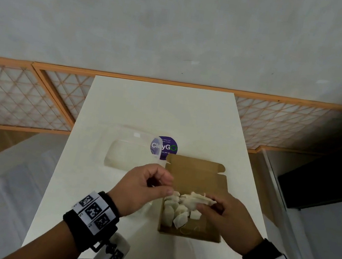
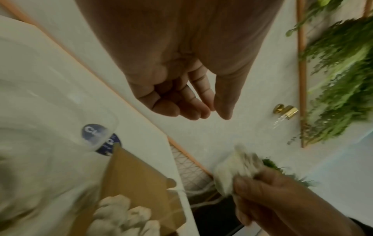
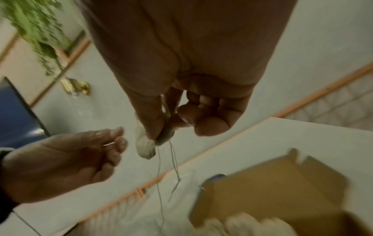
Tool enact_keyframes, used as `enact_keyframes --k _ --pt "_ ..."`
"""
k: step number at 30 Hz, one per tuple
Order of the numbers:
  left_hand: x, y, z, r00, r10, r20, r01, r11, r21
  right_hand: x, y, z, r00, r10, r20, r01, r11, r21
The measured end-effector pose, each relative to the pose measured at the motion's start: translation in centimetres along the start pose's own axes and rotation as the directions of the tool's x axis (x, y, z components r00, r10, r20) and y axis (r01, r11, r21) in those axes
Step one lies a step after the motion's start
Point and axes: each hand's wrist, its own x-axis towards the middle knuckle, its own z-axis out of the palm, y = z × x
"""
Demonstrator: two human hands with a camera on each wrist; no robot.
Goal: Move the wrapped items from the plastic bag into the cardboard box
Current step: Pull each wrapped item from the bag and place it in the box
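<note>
An open brown cardboard box (image 1: 197, 177) sits on the white table (image 1: 159, 110), with several white wrapped items (image 1: 175, 213) inside. My right hand (image 1: 205, 206) pinches one more wrapped item (image 1: 196, 198) just above the box; loose threads hang from that wrapped item (image 3: 145, 146). My left hand (image 1: 161, 186) hovers at the box's left edge, fingers loosely curled, holding nothing that I can see. The clear plastic bag (image 1: 127, 151) lies flat to the left of the box. In the left wrist view the bag (image 2: 50, 111) is blurred beside the box (image 2: 133, 175).
A round purple sticker (image 1: 166, 148) lies on the table behind the box, partly under the bag. A wooden lattice screen (image 1: 23, 95) runs behind the table. Green plants (image 2: 339, 79) hang on the wall. A dark cabinet (image 1: 323, 179) stands at the right.
</note>
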Motion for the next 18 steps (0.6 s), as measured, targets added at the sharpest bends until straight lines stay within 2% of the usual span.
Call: enact_keyframes --k 4,7,10,13,15,18 --pt "-0.8 -2.7 -2.1 0.994 -0.093 -0.059 0.098 0.991 0.095 -0.7 5.8 1.2 0.986 0.139 0.090 -0.133 0.988 -0.073" --pt "-1.3 -4.6 -3.4 0.977 -0.177 -0.123 0.197 0.963 0.182 -0.1 9.6 3.6 0.952 0.251 0.177 -0.227 0.963 -0.142" --pt "-1.8 -6.0 -4.3 0.956 -0.233 -0.180 0.270 0.936 0.226 1.3 12.1 6.1 0.917 0.319 0.239 -0.256 0.931 -0.261" --pt "-2.2 -6.6 -4.5 0.945 -0.272 -0.184 0.306 0.933 0.191 3.0 13.0 7.9 0.878 0.381 0.289 -0.274 0.897 -0.348" --pt "-2.5 -7.0 -4.6 0.935 -0.293 -0.198 0.331 0.923 0.196 4.0 13.2 8.5 0.858 0.425 0.290 -0.300 0.871 -0.389" --pt "-2.6 -8.0 -5.0 0.927 -0.310 -0.214 0.364 0.882 0.299 5.1 13.0 9.1 0.867 0.448 0.219 -0.351 0.861 -0.369"
